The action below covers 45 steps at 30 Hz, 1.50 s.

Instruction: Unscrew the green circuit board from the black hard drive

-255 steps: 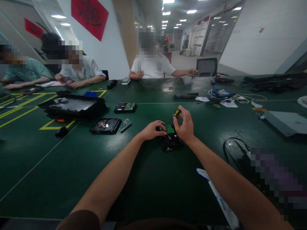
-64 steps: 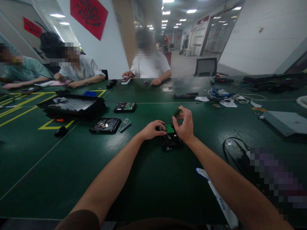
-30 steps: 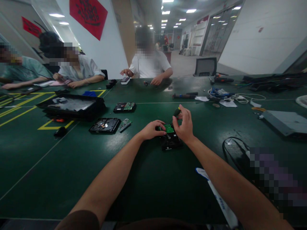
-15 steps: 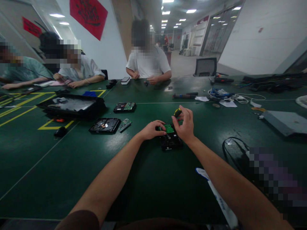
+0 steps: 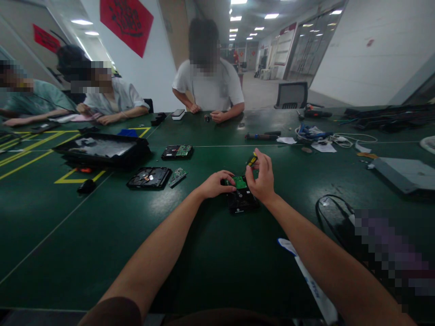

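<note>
A black hard drive (image 5: 243, 202) with a green circuit board (image 5: 240, 182) on its upper face lies on the dark green table in front of me. My left hand (image 5: 219, 183) grips the drive's left side, thumb and fingers closed around its edge. Above the drive's right side, my right hand (image 5: 263, 174) has its fingers closed on a black-and-yellow screwdriver (image 5: 252, 159), held tilted. The screwdriver's tip is hidden or too small to make out. To the left rest an opened drive casing (image 5: 148, 177), a loose circuit board (image 5: 177, 176) and another hard drive (image 5: 177, 152).
A black tray (image 5: 105, 147) stands at the left, a black mouse-like object (image 5: 86, 186) before it. Cables (image 5: 316, 133) and a grey metal box (image 5: 404, 172) lie on the right. A white-and-blue strip (image 5: 312, 276) is under my right forearm. Across the table sits a person (image 5: 212, 86).
Both my hands stay almost where they were on the drive and screwdriver. The screwdriver's handle has turned slightly, showing more yellow. The person opposite has shifted posture.
</note>
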Each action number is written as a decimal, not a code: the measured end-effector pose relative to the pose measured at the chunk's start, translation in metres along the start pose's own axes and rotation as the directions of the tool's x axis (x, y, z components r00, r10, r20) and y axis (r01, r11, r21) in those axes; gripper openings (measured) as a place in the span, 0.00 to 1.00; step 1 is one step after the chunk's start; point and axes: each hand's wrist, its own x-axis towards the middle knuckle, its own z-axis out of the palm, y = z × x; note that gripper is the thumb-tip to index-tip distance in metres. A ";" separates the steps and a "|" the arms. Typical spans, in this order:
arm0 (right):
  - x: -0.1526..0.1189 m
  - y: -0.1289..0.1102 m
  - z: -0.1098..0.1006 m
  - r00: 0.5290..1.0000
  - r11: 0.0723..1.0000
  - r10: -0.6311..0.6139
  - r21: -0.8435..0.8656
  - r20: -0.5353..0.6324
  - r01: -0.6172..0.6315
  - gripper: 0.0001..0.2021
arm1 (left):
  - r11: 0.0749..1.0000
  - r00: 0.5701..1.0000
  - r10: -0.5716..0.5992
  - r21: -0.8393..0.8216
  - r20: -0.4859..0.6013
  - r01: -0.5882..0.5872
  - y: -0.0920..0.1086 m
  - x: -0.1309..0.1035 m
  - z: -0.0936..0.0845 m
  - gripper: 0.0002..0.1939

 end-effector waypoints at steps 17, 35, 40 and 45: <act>0.000 0.002 0.001 0.999 1.000 0.024 -0.009 -0.046 -0.024 0.34 | 1.000 1.000 0.014 -0.005 0.006 -0.014 0.002 0.000 -0.001 0.11; -0.001 0.003 0.002 1.000 1.000 0.019 -0.011 -0.023 -0.019 0.35 | 1.000 1.000 -0.005 0.001 0.007 0.005 0.004 0.000 -0.001 0.11; -0.001 0.003 0.002 0.998 0.999 0.007 -0.032 -0.069 -0.010 0.34 | 1.000 1.000 0.010 -0.017 0.004 -0.010 0.002 -0.001 -0.001 0.12; 0.000 0.003 0.001 0.999 1.000 -0.001 -0.015 -0.043 0.000 0.32 | 1.000 1.000 0.003 -0.001 0.007 -0.003 0.003 -0.001 -0.001 0.12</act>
